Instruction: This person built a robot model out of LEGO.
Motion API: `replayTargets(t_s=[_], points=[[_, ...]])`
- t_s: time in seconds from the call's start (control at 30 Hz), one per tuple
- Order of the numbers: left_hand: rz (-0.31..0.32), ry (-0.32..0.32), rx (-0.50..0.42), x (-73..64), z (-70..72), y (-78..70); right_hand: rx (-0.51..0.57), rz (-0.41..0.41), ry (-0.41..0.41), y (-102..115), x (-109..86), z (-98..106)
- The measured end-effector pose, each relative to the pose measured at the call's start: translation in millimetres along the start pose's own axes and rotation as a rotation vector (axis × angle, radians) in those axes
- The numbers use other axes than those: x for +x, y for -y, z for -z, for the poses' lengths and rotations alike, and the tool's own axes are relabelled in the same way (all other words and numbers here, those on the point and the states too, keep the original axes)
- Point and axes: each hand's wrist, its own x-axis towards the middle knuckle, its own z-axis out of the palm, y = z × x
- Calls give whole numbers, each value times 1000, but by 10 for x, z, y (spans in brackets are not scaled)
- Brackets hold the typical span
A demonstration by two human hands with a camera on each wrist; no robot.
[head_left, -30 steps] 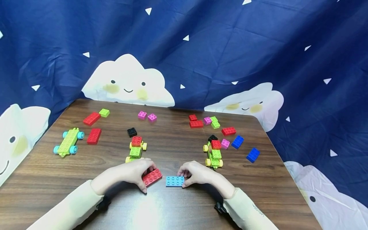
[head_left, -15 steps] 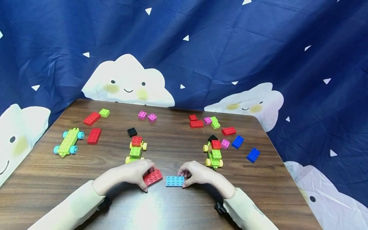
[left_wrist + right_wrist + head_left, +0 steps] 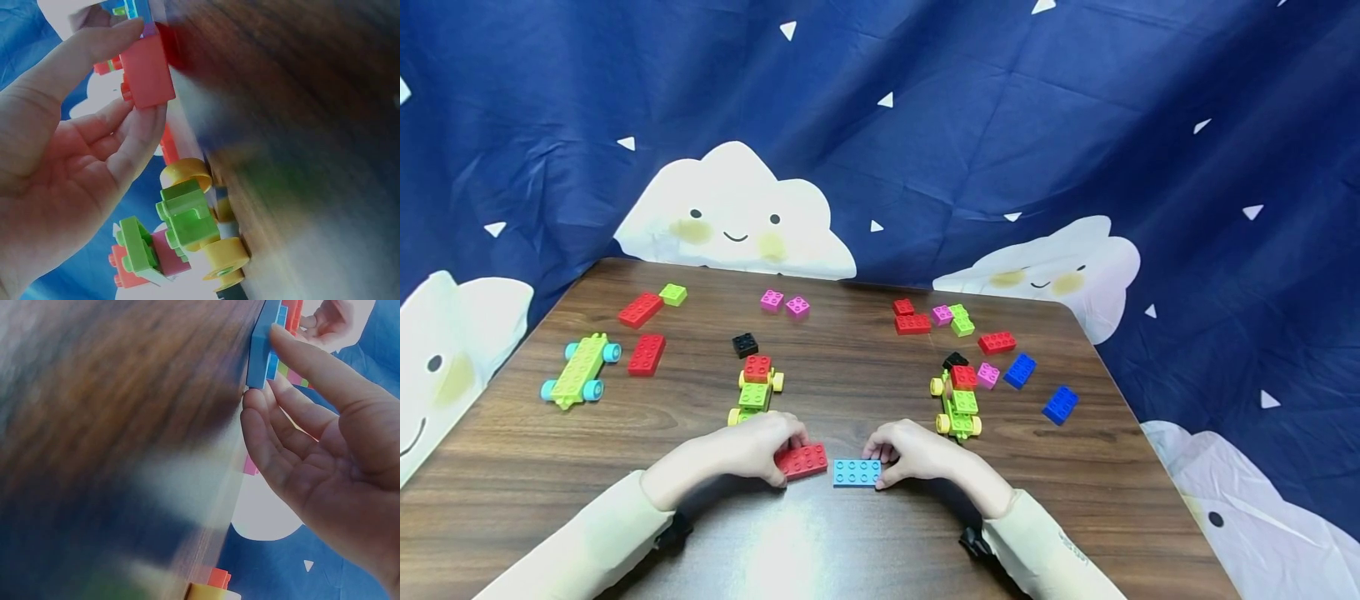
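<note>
As it turns, red brick straightens.

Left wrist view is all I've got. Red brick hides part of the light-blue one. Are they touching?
Observer: No. The head view shows a narrow gap between the red brick and the light-blue brick.
Operator: Which end of the light-blue one is held?
Observer: Its right end: in the head view, the right hand holds it there.
</note>
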Motion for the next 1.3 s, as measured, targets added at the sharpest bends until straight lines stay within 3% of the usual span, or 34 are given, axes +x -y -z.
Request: replayTargets(t_s=[0.37, 0.57, 0.77, 1.3], points=[[-79, -65, -1, 28, 34, -58, -12, 7, 1, -25, 7, -5], [-121, -50, 5, 74, 13, -118, -27, 13, -3, -25, 11, -8], [-124, -29, 4, 114, -14, -155, -37, 29, -9, -8, -3, 9], [-136, -8, -8, 173, -60, -202, -45, 95, -132, 127, 41, -11]])
